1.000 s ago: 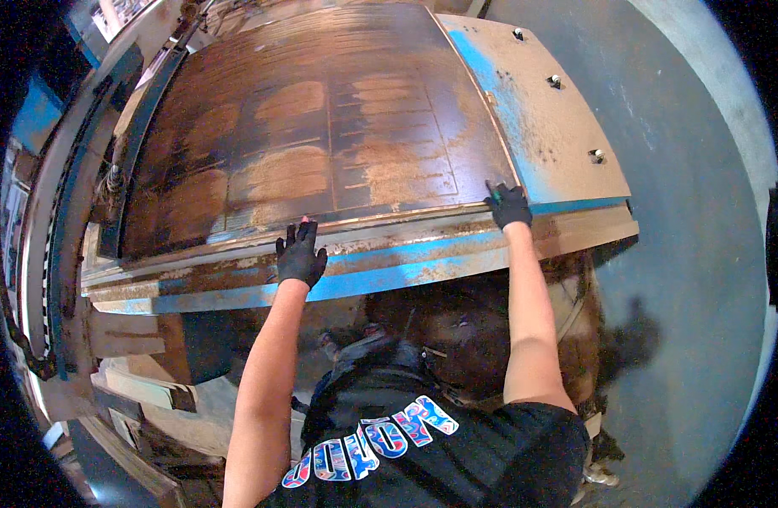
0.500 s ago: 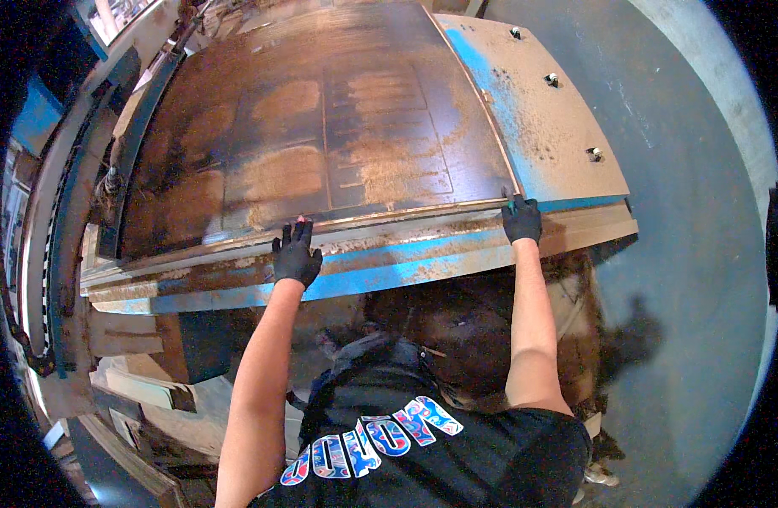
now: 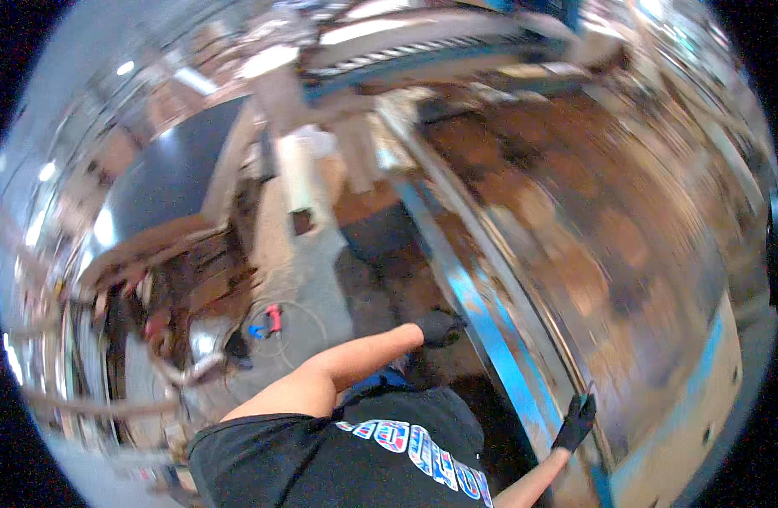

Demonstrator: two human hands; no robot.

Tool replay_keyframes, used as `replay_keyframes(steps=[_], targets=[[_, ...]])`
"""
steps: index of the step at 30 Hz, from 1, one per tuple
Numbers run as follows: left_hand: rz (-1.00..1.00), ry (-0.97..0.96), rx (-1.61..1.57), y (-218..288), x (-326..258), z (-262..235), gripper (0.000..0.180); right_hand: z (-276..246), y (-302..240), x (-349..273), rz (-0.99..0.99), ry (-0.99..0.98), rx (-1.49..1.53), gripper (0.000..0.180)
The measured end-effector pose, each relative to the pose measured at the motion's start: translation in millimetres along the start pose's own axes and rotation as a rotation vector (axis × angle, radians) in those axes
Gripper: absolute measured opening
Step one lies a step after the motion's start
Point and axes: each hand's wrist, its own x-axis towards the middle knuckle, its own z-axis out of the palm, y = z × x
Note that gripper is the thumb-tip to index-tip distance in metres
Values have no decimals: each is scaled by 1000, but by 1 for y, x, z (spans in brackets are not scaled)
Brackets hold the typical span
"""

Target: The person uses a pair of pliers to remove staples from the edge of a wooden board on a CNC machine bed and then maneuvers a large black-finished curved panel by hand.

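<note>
A large dark panel (image 3: 524,182), coated with brown dust, lies on the machine bed to my right. Along its near side runs a long blue and tan bed edge (image 3: 482,330). My right hand (image 3: 577,421), in a black glove, rests on the panel's edge near its corner, fingers stretched out. Bent across in front of my body, my left hand (image 3: 442,328) is also gloved in black and hangs just short of the blue edge. Its fingers are dark and smeared, so what they do or hold cannot be made out.
On the left stands a dark glossy board (image 3: 173,178) on a raised support. A red tool (image 3: 274,317) with a blue part lies on the grey floor (image 3: 317,284). At the far end, a machine beam (image 3: 406,59) spans above the bed.
My view has swung left, bringing the floor and the dark board into sight. My left hand has come off the panel's edge and drawn toward my body. My right hand stays at the edge.
</note>
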Motion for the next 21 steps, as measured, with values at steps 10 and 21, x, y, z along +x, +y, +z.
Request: replay_keyframes(steps=[10, 21], targets=[[-1210, 42, -571, -88, -246, 146, 39, 177, -177, -24, 4, -1066, 588, 29], [-1726, 123, -1141, -19, -363, 309, 34, 297, -288, -65, -96, -1420, 357, 23]])
